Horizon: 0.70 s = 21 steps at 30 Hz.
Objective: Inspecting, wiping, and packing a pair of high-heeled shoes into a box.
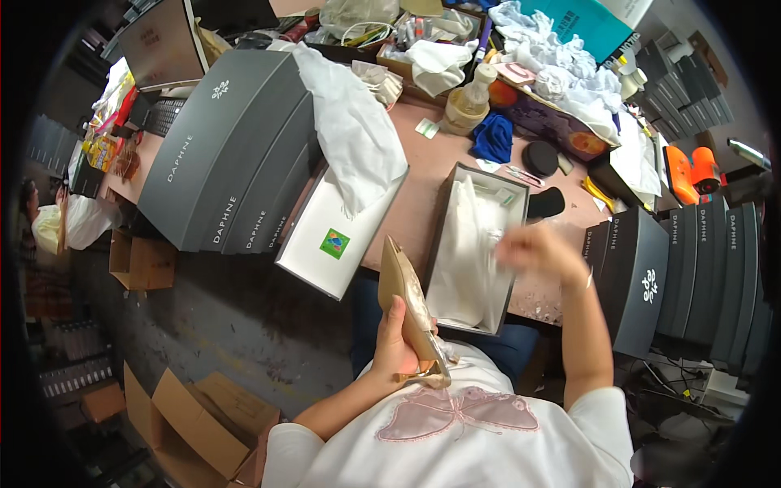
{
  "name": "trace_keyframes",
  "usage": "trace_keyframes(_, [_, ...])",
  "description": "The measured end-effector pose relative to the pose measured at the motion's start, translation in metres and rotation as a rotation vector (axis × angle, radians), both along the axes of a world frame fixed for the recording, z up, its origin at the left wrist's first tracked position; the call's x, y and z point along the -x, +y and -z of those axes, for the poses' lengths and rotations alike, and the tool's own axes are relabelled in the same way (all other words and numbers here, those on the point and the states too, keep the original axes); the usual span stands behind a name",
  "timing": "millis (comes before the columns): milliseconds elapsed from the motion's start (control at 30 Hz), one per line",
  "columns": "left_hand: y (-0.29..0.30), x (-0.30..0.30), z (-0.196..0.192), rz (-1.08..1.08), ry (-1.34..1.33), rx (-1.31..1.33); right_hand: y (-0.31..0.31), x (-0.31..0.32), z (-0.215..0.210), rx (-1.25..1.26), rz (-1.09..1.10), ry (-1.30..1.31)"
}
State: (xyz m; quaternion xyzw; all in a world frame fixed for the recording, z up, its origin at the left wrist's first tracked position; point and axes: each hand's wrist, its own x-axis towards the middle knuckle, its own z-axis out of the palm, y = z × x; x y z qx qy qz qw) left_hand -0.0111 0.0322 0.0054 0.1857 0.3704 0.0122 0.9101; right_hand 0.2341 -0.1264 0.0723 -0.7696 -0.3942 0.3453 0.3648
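Note:
My left hand is closed round a beige pointed heeled shoe, holding it toe up with the sole to the left, close in front of my shirt. The heel end points down toward me. My right hand is smeared by motion above the right edge of an open dark shoebox; its fingers cannot be made out. White tissue paper lines that box. Left of it lies a box lid or tray with a white inside and a green sticker, partly covered by a loose tissue sheet.
Dark shoeboxes are stacked at the left, and more stand at the right. A glue-like bottle, a blue cloth and a black round lid sit behind the open box. Open cartons stand on the floor.

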Motion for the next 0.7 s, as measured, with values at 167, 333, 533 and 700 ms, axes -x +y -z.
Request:
trace_keyframes(167, [-0.015, 0.004, -0.008, 0.088, 0.010, 0.028, -0.069, 0.139, 0.017, -0.251, 0.387, 0.371])
trace_keyframes(333, [-0.028, -0.001, -0.011, 0.134, 0.052, -0.055, -0.069, 0.201, 0.019, -0.372, 0.607, 0.196])
trace_keyframes(533, [-0.034, 0.003, -0.019, 0.170, 0.032, -0.116, -0.066, 0.207, 0.010, -0.427, 0.429, -0.081])
trace_keyframes(700, [-0.037, 0.005, -0.021, 0.183, -0.041, -0.180, -0.047, 0.198, 0.012, -0.527, 0.317, -0.302])
